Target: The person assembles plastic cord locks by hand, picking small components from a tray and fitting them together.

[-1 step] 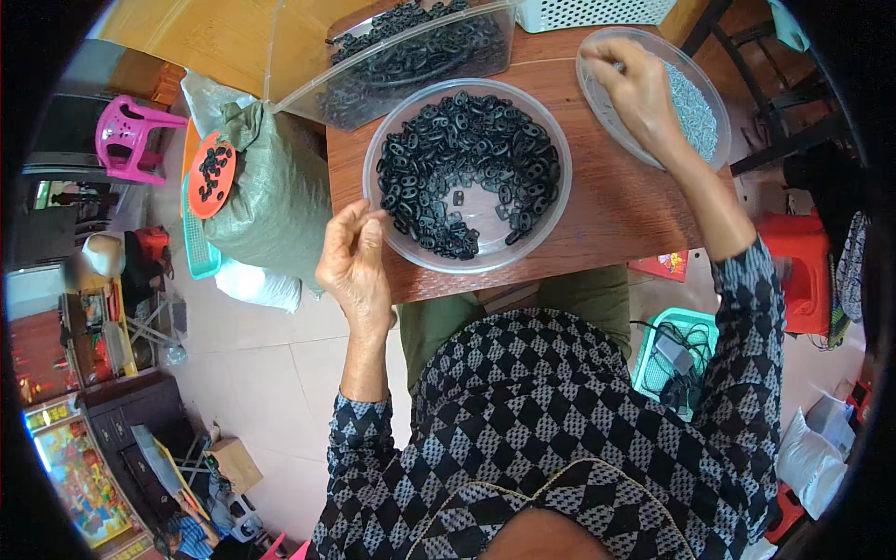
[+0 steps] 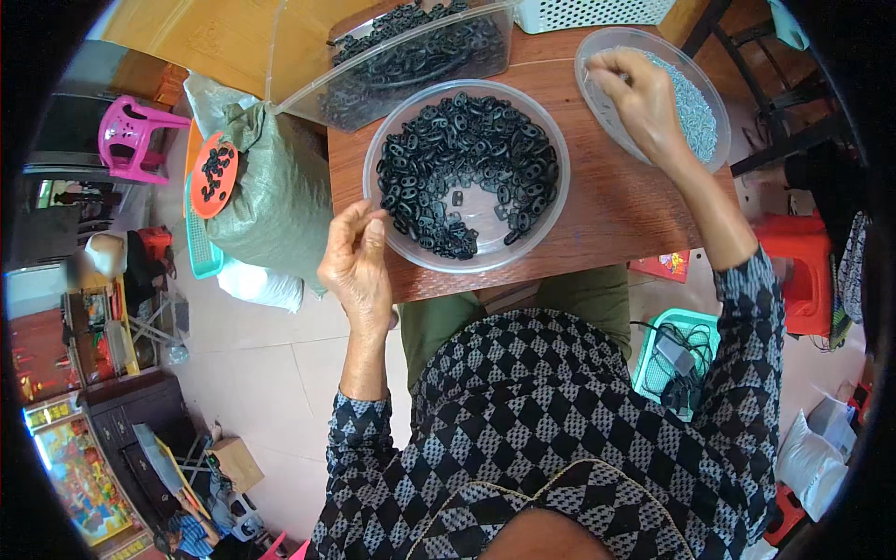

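Observation:
A round clear plastic tub (image 2: 561,191) holds many small black plastic pieces (image 2: 457,126), each with two holes, heaped around a thinner patch at its near side. Just outside its left rim is my left hand (image 2: 357,261), thumb and fingertips pinched; whatever they hold is hidden. My right hand (image 2: 644,101) hovers over the left part of a shallow clear round tray (image 2: 597,98). Its thumb and fingers are pinched too, and I cannot make out anything between them. Small silvery screw-like metal pieces (image 2: 695,112) fill the tray's right side.
A clear rectangular bin (image 2: 392,70) with more black pieces stands at the back, beside a white perforated basket (image 2: 597,13). Left of the wooden table (image 2: 607,219), a green woven sack (image 2: 275,187) carries an orange dish (image 2: 207,182). A teal basket (image 2: 649,369) holds cables on the floor.
My right hand has shifted very slightly over the tray. My left hand stays beside the tub in nearly the same pose.

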A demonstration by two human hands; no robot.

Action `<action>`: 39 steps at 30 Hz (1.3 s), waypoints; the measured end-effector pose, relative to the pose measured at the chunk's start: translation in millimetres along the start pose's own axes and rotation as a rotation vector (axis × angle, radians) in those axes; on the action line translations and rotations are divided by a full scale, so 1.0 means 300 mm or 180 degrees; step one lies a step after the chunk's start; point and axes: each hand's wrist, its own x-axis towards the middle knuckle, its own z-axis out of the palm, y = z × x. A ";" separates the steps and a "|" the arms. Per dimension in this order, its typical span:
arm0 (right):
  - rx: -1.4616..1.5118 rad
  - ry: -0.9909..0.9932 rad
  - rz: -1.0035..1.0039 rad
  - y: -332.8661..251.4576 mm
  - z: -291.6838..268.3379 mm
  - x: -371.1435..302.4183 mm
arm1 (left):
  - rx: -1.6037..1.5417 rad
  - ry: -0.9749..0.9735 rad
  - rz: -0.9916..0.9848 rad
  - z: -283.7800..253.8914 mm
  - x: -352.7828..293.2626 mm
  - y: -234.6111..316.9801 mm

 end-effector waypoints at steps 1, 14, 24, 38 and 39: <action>0.0224 -0.0168 0.0196 0.000 -0.033 -0.044 | 0.0733 -0.0117 0.0349 0.007 0.001 -0.003; 0.1044 -0.0227 0.0856 0.015 -0.198 -0.260 | 0.4108 -0.1635 0.1913 0.055 0.080 0.044; 0.1343 -0.0294 0.0960 -0.021 -0.222 -0.331 | 0.4485 -0.2155 0.2101 0.063 0.170 -0.013; 0.1120 -0.0257 0.1012 -0.086 -0.181 -0.363 | 0.1713 -0.1414 0.0457 0.050 0.260 0.031; 0.1119 -0.0261 0.1049 -0.087 -0.172 -0.369 | 0.1907 -0.1497 0.0699 0.026 0.268 0.033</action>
